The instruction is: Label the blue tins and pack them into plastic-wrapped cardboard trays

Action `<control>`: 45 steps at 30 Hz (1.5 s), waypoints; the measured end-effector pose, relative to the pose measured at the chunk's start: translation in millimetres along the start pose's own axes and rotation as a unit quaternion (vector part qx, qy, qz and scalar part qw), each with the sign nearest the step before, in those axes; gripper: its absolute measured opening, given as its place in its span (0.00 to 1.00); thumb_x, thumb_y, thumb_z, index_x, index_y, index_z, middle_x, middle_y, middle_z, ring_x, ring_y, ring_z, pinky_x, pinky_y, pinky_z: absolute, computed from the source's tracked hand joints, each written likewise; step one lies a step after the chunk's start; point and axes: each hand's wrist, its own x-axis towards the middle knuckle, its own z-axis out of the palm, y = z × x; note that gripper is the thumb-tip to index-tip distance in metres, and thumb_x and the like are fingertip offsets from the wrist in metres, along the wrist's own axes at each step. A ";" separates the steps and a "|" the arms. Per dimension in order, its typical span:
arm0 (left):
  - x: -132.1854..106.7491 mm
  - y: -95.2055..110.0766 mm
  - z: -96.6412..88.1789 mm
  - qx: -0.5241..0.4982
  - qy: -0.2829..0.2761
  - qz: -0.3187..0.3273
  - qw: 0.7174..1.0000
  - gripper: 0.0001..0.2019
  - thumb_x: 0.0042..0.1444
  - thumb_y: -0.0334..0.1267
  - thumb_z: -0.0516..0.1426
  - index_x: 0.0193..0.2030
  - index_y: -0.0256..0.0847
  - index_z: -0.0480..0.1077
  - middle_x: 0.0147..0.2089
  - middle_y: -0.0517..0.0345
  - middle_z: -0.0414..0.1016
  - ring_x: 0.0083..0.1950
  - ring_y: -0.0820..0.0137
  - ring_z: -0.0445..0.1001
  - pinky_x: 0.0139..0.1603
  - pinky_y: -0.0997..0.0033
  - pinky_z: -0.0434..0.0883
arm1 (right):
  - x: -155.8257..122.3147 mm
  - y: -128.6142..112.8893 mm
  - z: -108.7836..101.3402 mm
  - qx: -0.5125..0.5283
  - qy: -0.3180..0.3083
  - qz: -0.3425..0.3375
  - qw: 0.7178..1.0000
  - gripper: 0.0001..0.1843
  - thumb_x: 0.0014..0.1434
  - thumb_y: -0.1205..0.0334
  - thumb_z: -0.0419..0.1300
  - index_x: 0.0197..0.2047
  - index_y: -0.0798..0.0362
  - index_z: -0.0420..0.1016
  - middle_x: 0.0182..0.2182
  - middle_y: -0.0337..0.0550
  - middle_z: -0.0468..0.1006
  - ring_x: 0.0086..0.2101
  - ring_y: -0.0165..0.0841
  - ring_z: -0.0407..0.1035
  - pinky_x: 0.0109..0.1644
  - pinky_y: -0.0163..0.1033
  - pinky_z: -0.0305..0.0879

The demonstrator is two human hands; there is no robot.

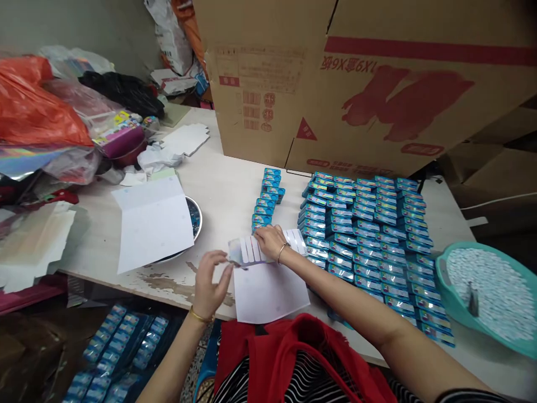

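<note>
The right hand [271, 242] lies across the slotted folded card [268, 282], apparently steadying it; whether it clamps anything is hidden. At the card's left corner, the left hand [213, 284] has thumb and forefinger nearly together, any pinch unclear. Beyond the grip, blue boxes [264, 204] stand lined up, probably for order.

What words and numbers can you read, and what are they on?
"X", twice, in the large upside-down line on the cardboard box; the digits and Chinese characters around them aren't clear.
Too small or blurred: print by the box's barcodes, in its red triangle, and on the blue packs.
White sheet below the right hand: nothing readable.
</note>
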 end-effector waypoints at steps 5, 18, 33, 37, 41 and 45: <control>42.8 -29.5 20.2 0.045 -0.108 -0.025 0.993 0.26 0.60 0.37 0.52 0.65 0.41 0.53 0.50 0.48 0.71 0.46 0.64 0.69 0.48 0.61 0.68 | 0.5 14.5 3.3 0.028 0.000 -0.039 0.999 0.15 0.66 0.63 0.49 0.33 0.53 0.74 0.33 0.44 0.77 0.38 0.36 0.67 0.41 0.40 0.48; 115.8 -26.1 88.6 -0.156 -0.010 -0.186 0.970 0.09 0.53 0.43 0.59 0.35 0.39 0.69 0.36 0.56 0.71 0.38 0.70 0.70 0.35 0.72 0.67 | 32.7 46.1 10.2 0.352 0.212 0.045 0.911 0.30 0.58 0.47 0.58 0.59 0.55 0.62 0.48 0.50 0.72 0.50 0.38 0.65 0.53 0.42 0.62; 221.3 -30.4 197.8 -0.330 0.045 -0.404 0.852 0.16 0.38 0.43 0.67 0.30 0.38 0.68 0.27 0.62 0.70 0.29 0.76 0.68 0.32 0.76 0.65 | 110.6 127.0 -14.4 0.622 0.238 0.157 0.729 0.21 0.50 0.42 0.62 0.29 0.53 0.70 0.26 0.36 0.70 0.29 0.29 0.62 0.36 0.35 0.60; 246.9 -45.5 224.0 -0.313 0.046 -0.396 0.862 0.15 0.39 0.43 0.66 0.29 0.37 0.68 0.26 0.63 0.70 0.29 0.75 0.68 0.32 0.76 0.65 | 141.2 152.4 -22.4 0.579 0.272 0.146 0.755 0.17 0.57 0.49 0.55 0.25 0.53 0.69 0.22 0.35 0.68 0.27 0.29 0.61 0.34 0.34 0.58; 280.9 -73.5 253.5 -0.241 0.053 -0.320 0.915 0.11 0.44 0.42 0.63 0.28 0.38 0.69 0.29 0.62 0.70 0.32 0.73 0.68 0.36 0.73 0.67 | 178.1 181.9 -33.8 0.424 0.314 0.137 0.838 0.15 0.58 0.57 0.54 0.23 0.53 0.70 0.24 0.37 0.70 0.29 0.30 0.63 0.37 0.35 0.56; 314.3 -99.9 279.9 -0.112 0.066 -0.260 0.957 0.06 0.46 0.39 0.61 0.29 0.40 0.70 0.38 0.58 0.70 0.43 0.68 0.69 0.49 0.65 0.66 | 214.7 203.0 -36.8 0.257 0.304 0.182 0.899 0.12 0.60 0.63 0.54 0.25 0.52 0.72 0.29 0.37 0.76 0.35 0.32 0.66 0.42 0.38 0.52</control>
